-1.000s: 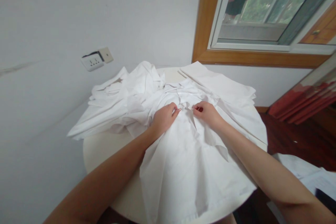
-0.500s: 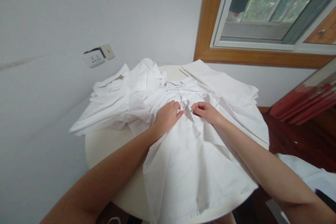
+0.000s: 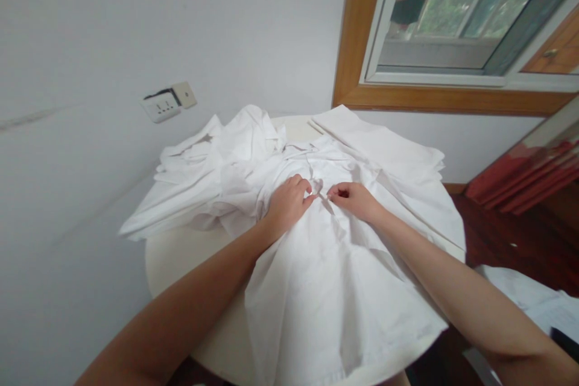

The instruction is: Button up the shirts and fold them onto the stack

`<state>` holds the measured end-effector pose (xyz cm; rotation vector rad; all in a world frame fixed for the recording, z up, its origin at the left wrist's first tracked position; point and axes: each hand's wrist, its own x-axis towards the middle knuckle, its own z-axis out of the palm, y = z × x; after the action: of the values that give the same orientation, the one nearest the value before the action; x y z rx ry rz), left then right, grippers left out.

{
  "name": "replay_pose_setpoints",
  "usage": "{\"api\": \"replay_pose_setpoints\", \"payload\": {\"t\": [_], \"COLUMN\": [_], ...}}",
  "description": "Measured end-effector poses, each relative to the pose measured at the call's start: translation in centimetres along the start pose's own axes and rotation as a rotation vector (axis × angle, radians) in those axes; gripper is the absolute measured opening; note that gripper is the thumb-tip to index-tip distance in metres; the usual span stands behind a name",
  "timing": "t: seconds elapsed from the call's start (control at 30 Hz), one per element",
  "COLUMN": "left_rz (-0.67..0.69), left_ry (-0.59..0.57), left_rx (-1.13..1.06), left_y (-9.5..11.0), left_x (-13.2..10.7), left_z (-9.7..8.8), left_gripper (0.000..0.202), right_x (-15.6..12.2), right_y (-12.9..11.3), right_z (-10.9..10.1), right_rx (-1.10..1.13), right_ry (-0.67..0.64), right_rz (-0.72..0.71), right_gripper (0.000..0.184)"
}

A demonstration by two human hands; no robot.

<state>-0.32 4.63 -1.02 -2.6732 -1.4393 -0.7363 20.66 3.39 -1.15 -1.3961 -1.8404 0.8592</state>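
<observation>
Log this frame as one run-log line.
left hand: pinching white garment | right hand: pinching same fold | surface: round table | nearby: folded white cloth

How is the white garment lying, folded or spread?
Spread: the white garment lies open and wrinkled, its hem draping over the round table.

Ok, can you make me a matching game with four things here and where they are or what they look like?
Things:
1. socket
2. window frame
3. table
4. right hand

Matches:
A. brown wood
B. pinching the white garment
C. round and cream
D. on the wall

Pairs: 1-D, 2-A, 3-C, 4-B
</observation>
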Motion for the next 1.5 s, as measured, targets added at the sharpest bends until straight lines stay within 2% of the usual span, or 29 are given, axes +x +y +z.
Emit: {"api": "replay_pose_setpoints", "payload": {"t": [0.13, 0.3, 0.43, 0.63, 0.93, 1.17, 1.5], "left_rz": [-0.012, -0.024, -0.053, -0.093, -0.34, -0.312, -0.211], "left_ry": [0.0, 0.009, 0.012, -0.045, -0.253, -0.214, -0.156], "left_rx": [-0.025, -0.156, -0.304, -0.552, -0.863, -0.824, -0.702], "left_y": [0.0, -0.1, 0.0, 0.1, 0.1, -0.2, 0.4], "left_x": [0.0, 0.2, 0.4, 0.8, 0.7, 0.7, 0.7], "left_z": [-0.1, -0.5, -0.7, -0.6, -0.7, -0.4, -0.6], "left_gripper": [0.014, 0.015, 0.019, 0.028, 0.043, 0.042, 0.036], "right_x": [0.1, -0.4, -0.8, -0.9, -1.1, -1.5, -1.1], "right_y": [0.0, -1.8, -2.9, -2.8, -2.8, -3.0, -2.3], "right_z": [-0.3, -0.5, -0.4, 0.2, 0.2, 0.6, 1.3], "right_rx": [0.177, 0.514, 0.615, 0.663, 0.736, 0.786, 0.611], "right_ry": [-0.004, 0.029, 0.036, 0.004, -0.03, -0.049, -0.038], "right_rz": [0.075, 0.167, 0.174, 0.155, 0.249, 0.233, 0.147], "right_gripper": [0.022, 0.024, 0.025, 0.02, 0.018, 0.023, 0.025]}}
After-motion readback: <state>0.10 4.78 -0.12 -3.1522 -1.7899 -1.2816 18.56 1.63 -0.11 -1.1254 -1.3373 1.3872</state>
